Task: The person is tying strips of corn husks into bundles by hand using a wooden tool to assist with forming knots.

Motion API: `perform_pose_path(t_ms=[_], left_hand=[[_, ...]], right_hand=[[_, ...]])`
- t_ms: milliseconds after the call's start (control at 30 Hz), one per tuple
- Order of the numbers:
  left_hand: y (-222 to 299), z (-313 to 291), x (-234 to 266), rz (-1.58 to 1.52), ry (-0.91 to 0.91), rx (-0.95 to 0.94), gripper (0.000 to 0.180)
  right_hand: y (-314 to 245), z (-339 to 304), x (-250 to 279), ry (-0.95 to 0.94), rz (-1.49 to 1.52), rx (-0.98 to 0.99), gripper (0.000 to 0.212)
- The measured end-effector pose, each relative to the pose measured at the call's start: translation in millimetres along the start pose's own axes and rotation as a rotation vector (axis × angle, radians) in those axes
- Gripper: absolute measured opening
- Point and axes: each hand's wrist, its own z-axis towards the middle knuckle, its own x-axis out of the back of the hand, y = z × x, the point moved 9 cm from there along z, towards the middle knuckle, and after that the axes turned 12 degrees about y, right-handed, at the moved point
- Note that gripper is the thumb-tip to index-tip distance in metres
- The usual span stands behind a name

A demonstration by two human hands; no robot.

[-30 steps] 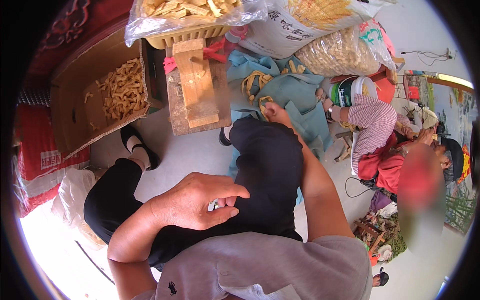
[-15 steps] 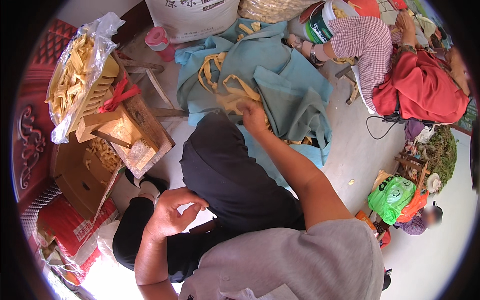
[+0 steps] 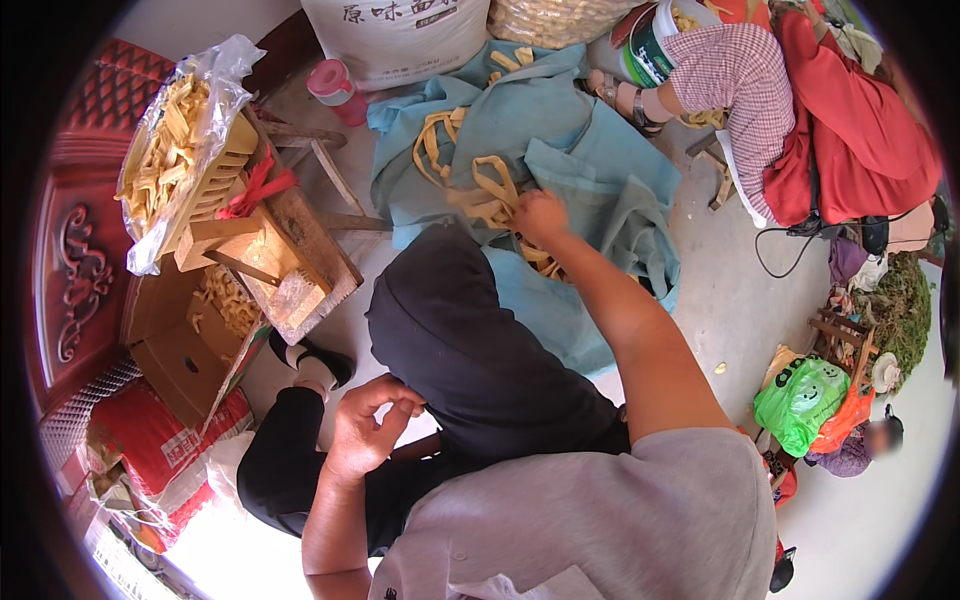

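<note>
My right hand [image 3: 540,217] is low over a blue-green cloth [image 3: 570,125], its fingers closed around pale yellow, ribbon-like strips [image 3: 492,180]. Part of the bunch is blurred, and more strips run beneath the hand. My left hand [image 3: 375,425] hovers beside my raised, black-trousered knee [image 3: 450,330]. Its fingers curl toward the thumb; anything pinched there is too small to see. Left of the knee, a wooden bench [image 3: 310,275] carries an upright wooden piece with a dark blade-like bar [image 3: 240,267] across it.
A plastic-lined yellow basket [image 3: 225,170] of strips stands behind the bench, above a cardboard box [image 3: 185,345] of cut pieces. A pink cup [image 3: 337,90] and white sack [image 3: 400,45] stand at the back. Another person in red [image 3: 850,120] sits at right, near a bucket [image 3: 650,50].
My right hand has shifted slightly right over the strips. The left hand's fingers have drawn closer to its thumb. The whole view has swung a little; the other person's arm has moved.
</note>
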Motion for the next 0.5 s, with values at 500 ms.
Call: perform_pose_path(t_ms=[500], left_hand=[[78.7,5.7,3.5,-0.064,0.182,-0.31,0.017]], right_hand=[[-137.9,-30.4,303.9,-0.317,1.848,0.134,0.017]])
